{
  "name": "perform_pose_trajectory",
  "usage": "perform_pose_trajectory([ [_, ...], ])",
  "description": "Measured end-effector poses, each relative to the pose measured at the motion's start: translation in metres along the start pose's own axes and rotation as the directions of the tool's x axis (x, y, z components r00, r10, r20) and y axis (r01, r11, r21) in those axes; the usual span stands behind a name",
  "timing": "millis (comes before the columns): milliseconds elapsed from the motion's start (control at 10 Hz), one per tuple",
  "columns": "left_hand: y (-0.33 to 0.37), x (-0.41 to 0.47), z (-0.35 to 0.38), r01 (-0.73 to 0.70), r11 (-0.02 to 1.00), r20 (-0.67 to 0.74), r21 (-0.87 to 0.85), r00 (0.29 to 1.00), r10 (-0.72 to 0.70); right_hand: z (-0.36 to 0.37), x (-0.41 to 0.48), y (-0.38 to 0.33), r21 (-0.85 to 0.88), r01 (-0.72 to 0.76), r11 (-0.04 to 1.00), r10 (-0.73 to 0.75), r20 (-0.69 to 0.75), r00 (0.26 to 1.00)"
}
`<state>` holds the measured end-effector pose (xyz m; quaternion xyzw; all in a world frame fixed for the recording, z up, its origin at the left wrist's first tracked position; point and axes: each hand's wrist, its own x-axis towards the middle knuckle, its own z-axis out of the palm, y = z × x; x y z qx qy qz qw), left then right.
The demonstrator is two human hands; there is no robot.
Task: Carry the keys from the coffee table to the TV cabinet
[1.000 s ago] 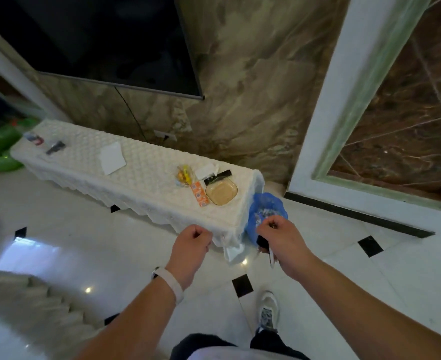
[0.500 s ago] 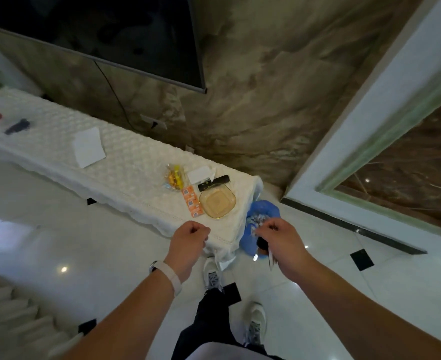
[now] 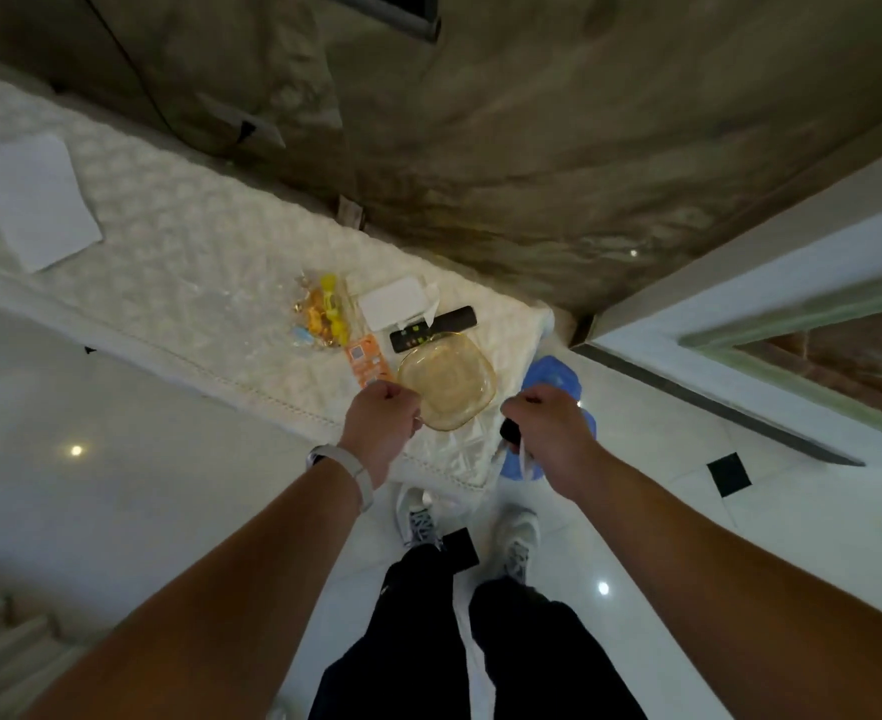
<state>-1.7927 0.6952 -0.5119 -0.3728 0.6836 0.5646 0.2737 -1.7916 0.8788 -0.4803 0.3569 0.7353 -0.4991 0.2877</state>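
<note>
The low TV cabinet (image 3: 179,262), draped in a white quilted cover, runs from the upper left to the centre, right in front of me. My right hand (image 3: 548,428) is closed around the keys (image 3: 514,441): a black fob and a metal blade stick out under the fist, just past the cabinet's right end. My left hand (image 3: 384,423) is a closed fist with nothing visible in it, hovering over the cabinet's front edge beside an amber glass dish (image 3: 449,381).
On the cabinet's right end lie a black remote (image 3: 431,330), a white box (image 3: 392,304), an orange card (image 3: 368,361) and a bag of yellow sweets (image 3: 321,314); a white paper (image 3: 38,200) lies further left. A blue bag (image 3: 558,376) sits on the floor by the corner.
I have stepped closer, so the cabinet's right end now lies directly below my hands. Both fists have moved forward over its edge; the keys stay in my right hand.
</note>
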Motion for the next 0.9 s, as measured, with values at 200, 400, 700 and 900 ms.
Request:
perform_pose_trajectory([
  [200, -0.022, 0.097, 0.021, 0.095, 0.992, 0.135, 0.085, 0.985, -0.106, 0.047, 0.106, 0.020, -0.081, -0.068, 0.994, 0.071, 0.037, 0.997],
  [400, -0.036, 0.149, 0.044, 0.046, 0.983, 0.121, 0.179, 0.990, -0.068, 0.076, 0.170, 0.040, -0.079, -0.042, 0.996, 0.049, 0.086, 0.995],
  [700, -0.051, 0.169, 0.065, -0.034, 0.952, 0.058, 0.304, 0.998, 0.017, 0.088, 0.195, 0.051, -0.253, 0.148, 0.956, -0.103, 0.186, 0.977],
  [900, -0.040, 0.140, 0.052, -0.198, 0.889, 0.087, 0.412, 0.980, 0.178, 0.070, 0.173, 0.045, -0.443, 0.348, 0.826, -0.245, 0.273, 0.930],
])
